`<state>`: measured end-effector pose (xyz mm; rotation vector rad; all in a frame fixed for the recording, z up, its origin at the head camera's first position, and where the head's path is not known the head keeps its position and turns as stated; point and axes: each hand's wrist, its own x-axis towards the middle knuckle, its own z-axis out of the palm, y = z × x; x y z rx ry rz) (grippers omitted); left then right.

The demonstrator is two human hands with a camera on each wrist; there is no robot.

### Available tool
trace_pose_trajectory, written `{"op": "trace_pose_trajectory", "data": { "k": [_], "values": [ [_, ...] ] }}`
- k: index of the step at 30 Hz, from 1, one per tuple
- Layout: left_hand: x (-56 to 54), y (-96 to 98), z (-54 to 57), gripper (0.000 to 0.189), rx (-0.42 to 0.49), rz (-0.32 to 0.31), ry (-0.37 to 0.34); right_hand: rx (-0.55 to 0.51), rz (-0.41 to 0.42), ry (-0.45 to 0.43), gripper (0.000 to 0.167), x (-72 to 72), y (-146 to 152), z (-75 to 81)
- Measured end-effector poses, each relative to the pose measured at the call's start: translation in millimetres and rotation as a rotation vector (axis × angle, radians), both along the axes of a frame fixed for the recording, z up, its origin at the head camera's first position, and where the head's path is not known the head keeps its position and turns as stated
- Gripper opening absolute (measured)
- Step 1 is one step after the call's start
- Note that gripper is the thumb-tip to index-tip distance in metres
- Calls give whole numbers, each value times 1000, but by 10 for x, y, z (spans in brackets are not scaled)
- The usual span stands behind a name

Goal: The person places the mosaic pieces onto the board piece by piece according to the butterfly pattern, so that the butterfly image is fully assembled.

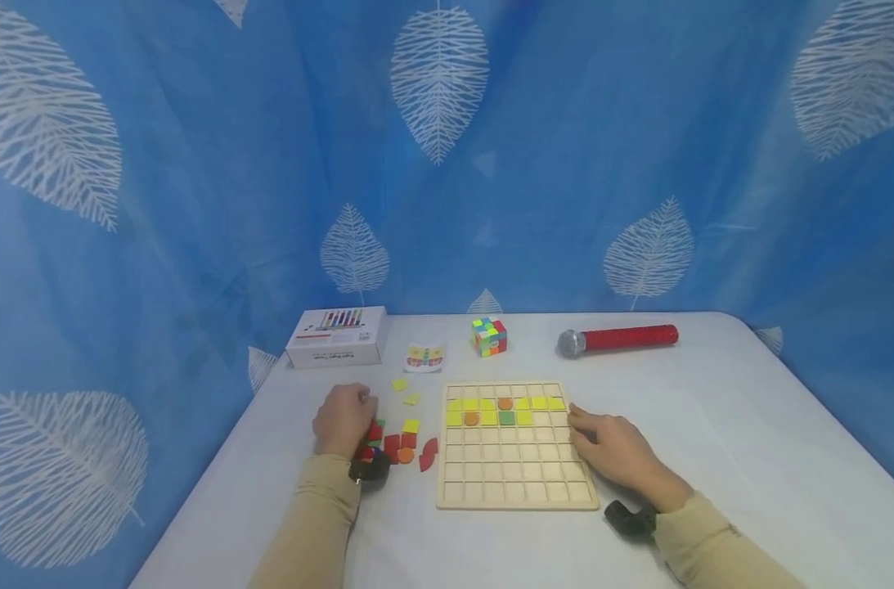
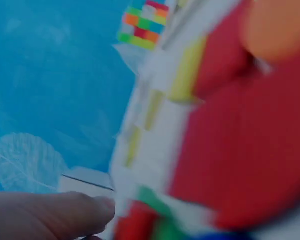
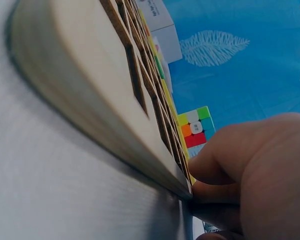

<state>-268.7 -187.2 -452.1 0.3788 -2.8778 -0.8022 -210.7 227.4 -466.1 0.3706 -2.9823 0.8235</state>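
A wooden grid board [image 1: 516,470] lies on the table. Several yellow pieces [image 1: 539,403], two orange discs [image 1: 505,403] and a green square [image 1: 506,418] sit in its upper rows. At the board's right edge is my right hand [image 1: 619,450]; in the right wrist view its thumb [image 3: 215,155] and a finger pinch that edge. My left hand [image 1: 343,419] is left of the board, beside a pile of loose pieces [image 1: 392,443] in red, green, yellow and orange. Its thumb [image 2: 65,212] shows in the left wrist view, but its other fingertips are hidden, as is anything between them.
Toward the back of the table are a white box [image 1: 338,343], a small pattern card [image 1: 424,358], a puzzle cube [image 1: 488,336] and a red microphone [image 1: 623,337]. Two yellow pieces [image 1: 412,399] lie between the card and the pile. A blue leaf-patterned curtain [image 1: 550,204] hangs behind.
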Motion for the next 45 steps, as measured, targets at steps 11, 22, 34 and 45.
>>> {"op": "trace_pose_trajectory", "data": {
  "k": [11, 22, 34, 45],
  "values": [
    [19, 2, -54, 35, -127, 26, -5, 8, -3, 0, 44, 0, 10, -7],
    [21, -43, -48, 27, 1, 28, -12, 4, 9, 16, 42, 8, 13, -1],
    [68, 278, 155, 24, 190, -41, 20, 3, 6, 19, 43, -14, 4, -8],
    [163, 1088, 285, 16, 135, -384, 89, -5, 1, 8, 41, 14, -2, 23]
  ]
}}
